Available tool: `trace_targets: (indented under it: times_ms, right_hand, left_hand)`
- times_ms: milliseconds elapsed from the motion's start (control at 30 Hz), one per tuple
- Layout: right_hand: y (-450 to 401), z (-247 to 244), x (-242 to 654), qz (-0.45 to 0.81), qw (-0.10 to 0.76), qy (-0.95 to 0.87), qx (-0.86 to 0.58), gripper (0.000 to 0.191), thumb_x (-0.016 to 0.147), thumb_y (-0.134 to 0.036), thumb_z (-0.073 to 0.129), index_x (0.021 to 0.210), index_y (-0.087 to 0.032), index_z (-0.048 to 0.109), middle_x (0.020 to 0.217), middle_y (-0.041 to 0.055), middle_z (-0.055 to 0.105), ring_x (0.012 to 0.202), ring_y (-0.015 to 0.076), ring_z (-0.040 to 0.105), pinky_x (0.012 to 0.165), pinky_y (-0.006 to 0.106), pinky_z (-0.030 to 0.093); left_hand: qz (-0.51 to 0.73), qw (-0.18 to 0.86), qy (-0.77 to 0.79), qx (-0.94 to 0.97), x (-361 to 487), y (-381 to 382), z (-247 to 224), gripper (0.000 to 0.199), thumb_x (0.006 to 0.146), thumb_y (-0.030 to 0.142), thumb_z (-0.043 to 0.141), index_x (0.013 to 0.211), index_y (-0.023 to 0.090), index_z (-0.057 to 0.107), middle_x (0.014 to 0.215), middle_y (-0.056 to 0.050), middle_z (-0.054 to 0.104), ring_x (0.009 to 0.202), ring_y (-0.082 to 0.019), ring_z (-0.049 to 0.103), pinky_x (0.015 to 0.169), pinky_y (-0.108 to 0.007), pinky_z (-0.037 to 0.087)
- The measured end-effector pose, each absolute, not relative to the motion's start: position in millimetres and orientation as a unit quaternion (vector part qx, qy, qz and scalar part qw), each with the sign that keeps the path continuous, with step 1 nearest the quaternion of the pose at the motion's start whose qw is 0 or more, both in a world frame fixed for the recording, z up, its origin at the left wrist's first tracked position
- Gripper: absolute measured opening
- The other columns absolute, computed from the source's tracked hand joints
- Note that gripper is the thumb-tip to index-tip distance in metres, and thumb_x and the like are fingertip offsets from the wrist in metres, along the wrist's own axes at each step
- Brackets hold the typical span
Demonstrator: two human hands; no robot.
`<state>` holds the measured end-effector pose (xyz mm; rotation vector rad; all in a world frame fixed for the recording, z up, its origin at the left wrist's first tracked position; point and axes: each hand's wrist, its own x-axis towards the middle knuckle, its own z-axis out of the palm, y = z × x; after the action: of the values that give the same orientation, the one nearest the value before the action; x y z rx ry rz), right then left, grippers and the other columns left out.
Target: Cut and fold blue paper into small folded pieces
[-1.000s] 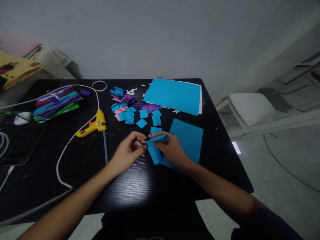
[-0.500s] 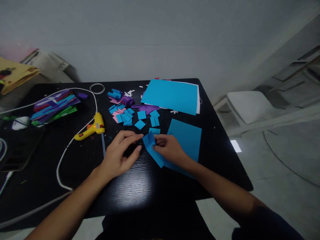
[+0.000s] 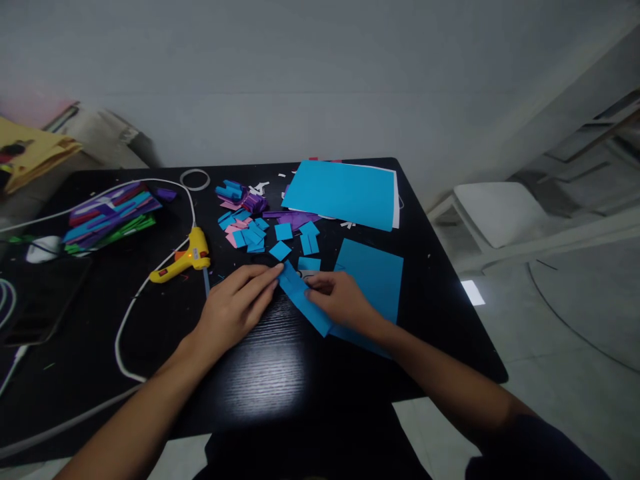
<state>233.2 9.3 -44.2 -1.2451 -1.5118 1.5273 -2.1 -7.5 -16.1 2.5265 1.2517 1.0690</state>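
Note:
A blue paper strip (image 3: pixel 306 301) slants between my two hands, its near end by the larger blue sheet (image 3: pixel 373 283). My left hand (image 3: pixel 239 300) pinches the strip's upper left end between thumb and fingertips. On the other side, my right hand (image 3: pixel 345 300) is closed on the strip's right edge, thumb on top and fingers curled. A small pale thing with dark curved lines (image 3: pixel 306 274) shows beside the right fingertips; I cannot make out what it is. Just beyond lie small blue paper squares (image 3: pixel 283 231).
A yellow glue gun (image 3: pixel 185 257) lies left, its white cord (image 3: pixel 120 327) looping over the black table (image 3: pixel 435 320). Behind are blue and white sheets (image 3: pixel 345 193), paper scraps (image 3: pixel 243 230), coloured strips (image 3: pixel 113 217) and a ring (image 3: pixel 195 179). A white chair (image 3: pixel 500 213) stands right.
The strip's far end, folded up before, now lies flatter. My left fingers have closed onto that end, while my right hand has barely moved.

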Motion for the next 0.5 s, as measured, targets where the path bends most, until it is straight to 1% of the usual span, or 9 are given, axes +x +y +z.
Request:
trace_targets:
  times_ms: [100,233,300,400,500]
  right_hand:
    - [11.5,-44.5,233.2,0.579,0.314,-0.577,-0.483,0.015,0.086,-0.021,0.072,0.092,-0.026,0.085,0.096,0.0034,0.084,0.090,0.0270,0.081,0.083,0.040,0.063]
    - [12.5,-43.2,232.4,0.558,0.322,-0.575,-0.504,0.014,0.086,-0.019,0.072,0.093,-0.024,0.084,0.094,0.0032,0.084,0.091,0.0258,0.081,0.084,0.038,0.063]
    - [11.9,-41.7,232.1,0.551,0.323,-0.582,-0.503,0.015,0.086,-0.018,0.072,0.095,-0.022,0.083,0.095,0.0043,0.084,0.089,0.0248,0.080,0.084,0.038,0.063]
    - [10.4,-39.8,231.8,0.547,0.325,-0.592,-0.495,0.015,0.088,-0.017,0.072,0.096,-0.022,0.083,0.096,0.0058,0.083,0.088,0.0240,0.080,0.083,0.039,0.064]
    - [9.4,-40.5,231.1,0.543,0.333,-0.598,-0.486,0.015,0.087,-0.016,0.073,0.096,-0.023,0.082,0.095,0.0051,0.084,0.087,0.0234,0.080,0.083,0.039,0.064]
  left_hand:
    - [0.352,0.042,0.405,0.843,-1.4,-6.2,-15.0,0.033,0.098,0.011,0.066,0.128,0.023,0.070,0.110,-0.007,0.074,0.094,-0.018,0.073,0.087,-0.029,0.060]
    - [0.365,0.084,0.412,0.830,1.6,-5.0,-11.5,0.012,0.097,0.014,0.067,0.107,0.018,0.066,0.107,-0.008,0.071,0.098,-0.019,0.071,0.088,-0.031,0.059]
    - [0.351,0.108,0.414,0.833,2.3,-4.4,-11.2,0.009,0.096,0.014,0.064,0.105,0.018,0.065,0.108,-0.009,0.069,0.100,-0.020,0.070,0.088,-0.032,0.059]
    - [0.326,0.127,0.415,0.840,2.2,-3.6,-13.2,0.013,0.095,0.012,0.060,0.105,0.018,0.066,0.113,-0.009,0.068,0.102,-0.020,0.070,0.087,-0.032,0.059]
    - [0.320,0.142,0.413,0.841,2.7,-3.6,-15.3,0.016,0.093,0.008,0.057,0.100,0.018,0.068,0.114,-0.008,0.068,0.102,-0.020,0.071,0.086,-0.031,0.059]
